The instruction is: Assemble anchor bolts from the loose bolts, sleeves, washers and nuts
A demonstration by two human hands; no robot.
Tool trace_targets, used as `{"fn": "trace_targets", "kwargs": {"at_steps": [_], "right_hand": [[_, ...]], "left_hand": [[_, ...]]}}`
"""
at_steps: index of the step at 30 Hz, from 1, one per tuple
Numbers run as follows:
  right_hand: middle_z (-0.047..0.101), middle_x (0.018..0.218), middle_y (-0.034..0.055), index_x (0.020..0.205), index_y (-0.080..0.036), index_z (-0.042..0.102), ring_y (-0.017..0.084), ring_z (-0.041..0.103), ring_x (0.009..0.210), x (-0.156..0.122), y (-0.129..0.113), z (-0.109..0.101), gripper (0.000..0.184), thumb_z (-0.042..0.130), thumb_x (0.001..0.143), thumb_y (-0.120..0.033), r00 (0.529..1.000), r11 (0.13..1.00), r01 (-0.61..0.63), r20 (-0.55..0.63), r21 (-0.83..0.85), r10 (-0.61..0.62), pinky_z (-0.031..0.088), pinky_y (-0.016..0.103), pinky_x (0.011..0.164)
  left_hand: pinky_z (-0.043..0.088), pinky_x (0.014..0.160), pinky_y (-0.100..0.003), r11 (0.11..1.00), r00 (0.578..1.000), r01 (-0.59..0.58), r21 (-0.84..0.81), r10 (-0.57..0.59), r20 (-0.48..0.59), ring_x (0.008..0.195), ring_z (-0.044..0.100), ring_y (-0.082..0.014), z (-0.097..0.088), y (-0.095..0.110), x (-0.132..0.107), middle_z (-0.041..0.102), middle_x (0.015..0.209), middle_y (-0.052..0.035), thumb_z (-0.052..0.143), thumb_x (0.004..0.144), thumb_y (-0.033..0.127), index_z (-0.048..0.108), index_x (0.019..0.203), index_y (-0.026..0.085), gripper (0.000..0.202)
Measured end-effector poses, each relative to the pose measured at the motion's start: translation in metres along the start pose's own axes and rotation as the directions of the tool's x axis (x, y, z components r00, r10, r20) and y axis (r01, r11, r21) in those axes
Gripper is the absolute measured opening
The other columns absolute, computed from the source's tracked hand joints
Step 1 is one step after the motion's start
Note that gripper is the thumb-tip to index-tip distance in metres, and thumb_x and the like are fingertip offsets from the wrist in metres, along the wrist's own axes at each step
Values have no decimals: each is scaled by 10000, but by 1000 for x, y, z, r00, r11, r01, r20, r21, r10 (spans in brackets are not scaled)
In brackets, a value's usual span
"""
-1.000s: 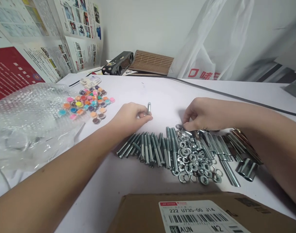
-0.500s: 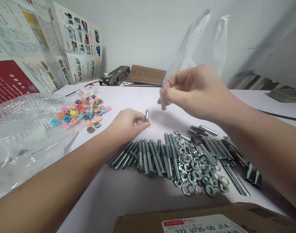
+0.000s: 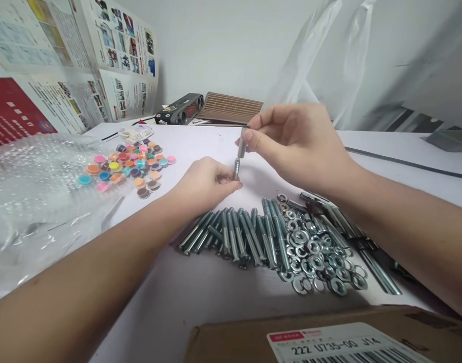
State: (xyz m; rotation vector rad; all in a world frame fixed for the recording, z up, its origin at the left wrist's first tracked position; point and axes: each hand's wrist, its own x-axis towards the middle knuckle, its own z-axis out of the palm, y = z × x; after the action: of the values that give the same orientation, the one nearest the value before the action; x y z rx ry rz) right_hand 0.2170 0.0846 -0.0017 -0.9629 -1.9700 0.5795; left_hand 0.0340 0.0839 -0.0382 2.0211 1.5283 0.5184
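My left hand (image 3: 212, 182) is closed around a threaded bolt (image 3: 236, 169), holding it upright with its tip pointing up. Above it, my right hand (image 3: 291, 138) pinches a short metal sleeve (image 3: 242, 142) between thumb and fingers. The sleeve's lower end meets or nearly meets the bolt tip; I cannot tell if they touch. In front of my hands lie a row of bolts (image 3: 242, 234), a heap of washers and nuts (image 3: 314, 257), and several loose metal tubes (image 3: 380, 272), partly hidden under my right forearm.
A cardboard box (image 3: 223, 343) with a label stands at the near edge. To the left are small coloured pots (image 3: 128, 166) and bubble wrap (image 3: 45, 186). At the back stand a black case (image 3: 180, 109), a bamboo mat (image 3: 231, 107) and a white plastic bag (image 3: 310, 65).
My right hand has brought the sleeve left and down, over the bolt tip. My left hand still holds the bolt, and the camera view has shifted slightly.
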Motion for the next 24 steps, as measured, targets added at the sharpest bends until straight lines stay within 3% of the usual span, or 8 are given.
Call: {"fn": "trace_targets", "kwargs": {"at_steps": [7, 12, 17, 24], "right_hand": [[723, 942, 63, 946, -178, 614, 187, 673, 889, 1, 7, 1, 225, 699, 881, -376, 997, 998, -33, 71, 52, 29, 540, 312, 814], [721, 953, 70, 997, -166, 616, 195, 677, 910, 1, 8, 1, 199, 653, 913, -343, 996, 999, -10, 86, 33, 7, 528, 333, 859], [726, 993, 70, 993, -161, 647, 203, 683, 939, 0, 6, 0, 158, 643, 901, -288, 993, 999, 16, 121, -43, -11, 527, 337, 867], [722, 983, 52, 956, -162, 646, 170, 676, 887, -1, 5, -1, 145, 621, 896, -292, 963, 985, 13, 267, -172, 34, 527, 302, 803]], "left_hand": [[276, 585, -254, 1000, 1000, -2, -4, 2, 5, 556, 343, -52, 0, 0, 0, 443, 560, 43, 627, 787, 451, 633, 673, 172, 302], [258, 587, -265, 1000, 1000, -16, 10, 16, 6, 551, 320, -51, 0, -2, 0, 389, 544, 41, 618, 784, 454, 513, 597, 158, 365], [253, 600, -267, 999, 999, -31, 9, 31, 7, 554, 314, -50, 1, -3, 1, 374, 548, 43, 609, 783, 446, 507, 595, 157, 359], [251, 583, -255, 999, 999, -43, 11, 43, -7, 551, 317, -44, 2, -6, 1, 373, 549, 44, 608, 778, 473, 501, 595, 152, 384]]}}
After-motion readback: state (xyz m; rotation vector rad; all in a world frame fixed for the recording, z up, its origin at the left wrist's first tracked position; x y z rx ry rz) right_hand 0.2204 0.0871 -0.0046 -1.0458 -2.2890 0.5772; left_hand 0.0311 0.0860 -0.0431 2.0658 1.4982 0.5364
